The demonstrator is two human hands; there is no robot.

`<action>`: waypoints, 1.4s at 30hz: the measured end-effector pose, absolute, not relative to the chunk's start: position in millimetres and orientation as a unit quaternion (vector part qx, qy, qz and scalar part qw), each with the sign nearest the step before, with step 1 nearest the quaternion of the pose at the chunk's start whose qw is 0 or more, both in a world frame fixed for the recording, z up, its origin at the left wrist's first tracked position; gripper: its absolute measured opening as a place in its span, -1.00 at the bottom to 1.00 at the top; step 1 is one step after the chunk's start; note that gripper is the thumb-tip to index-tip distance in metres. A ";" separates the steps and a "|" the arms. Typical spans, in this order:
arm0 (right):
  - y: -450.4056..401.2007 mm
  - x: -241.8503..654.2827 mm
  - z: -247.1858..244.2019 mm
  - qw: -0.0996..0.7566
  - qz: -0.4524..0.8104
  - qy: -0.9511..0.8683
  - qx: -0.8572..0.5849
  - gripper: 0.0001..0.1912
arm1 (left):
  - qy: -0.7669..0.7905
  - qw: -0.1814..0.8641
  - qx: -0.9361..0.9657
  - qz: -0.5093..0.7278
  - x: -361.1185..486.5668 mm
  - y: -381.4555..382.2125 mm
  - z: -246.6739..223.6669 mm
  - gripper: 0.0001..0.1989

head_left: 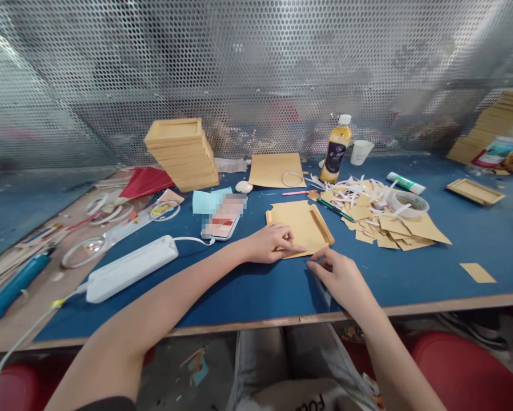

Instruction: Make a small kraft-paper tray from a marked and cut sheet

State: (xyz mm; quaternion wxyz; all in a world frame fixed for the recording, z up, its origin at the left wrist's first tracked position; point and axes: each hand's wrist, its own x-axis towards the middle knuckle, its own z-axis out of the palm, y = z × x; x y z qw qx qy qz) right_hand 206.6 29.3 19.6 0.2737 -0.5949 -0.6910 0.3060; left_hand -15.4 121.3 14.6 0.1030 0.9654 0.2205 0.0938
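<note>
In front of me lies a tan cardboard sheet [297, 220], its right edge folded up into a raised strip and its left edge partly folded. My left hand [270, 242] rests on its lower left part, index finger stretched across the card near the front edge, other fingers loosely curled. Just off the sheet's lower right corner is my right hand [336, 274], thumb and fingertips drawn together low over the table. Whatever sits between those fingers is hidden. A greyish glossy shape [325, 294] shows beneath that palm, too unclear to name.
Left are a phone [224, 220], a white power strip [132, 268] and stacked cardboard frames [185, 154]. A drink bottle [337, 149], paper cup [361, 152], tape roll [408, 204] and heaped card scraps [404, 228] stand or lie right. Behind rises a perforated metal panel [248, 68].
</note>
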 end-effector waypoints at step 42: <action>41.3 226.8 15.9 0.347 0.422 -0.558 -0.625 -0.80 | 0.212 0.096 0.968 0.092 -14.4 119.0 16.4 -0.52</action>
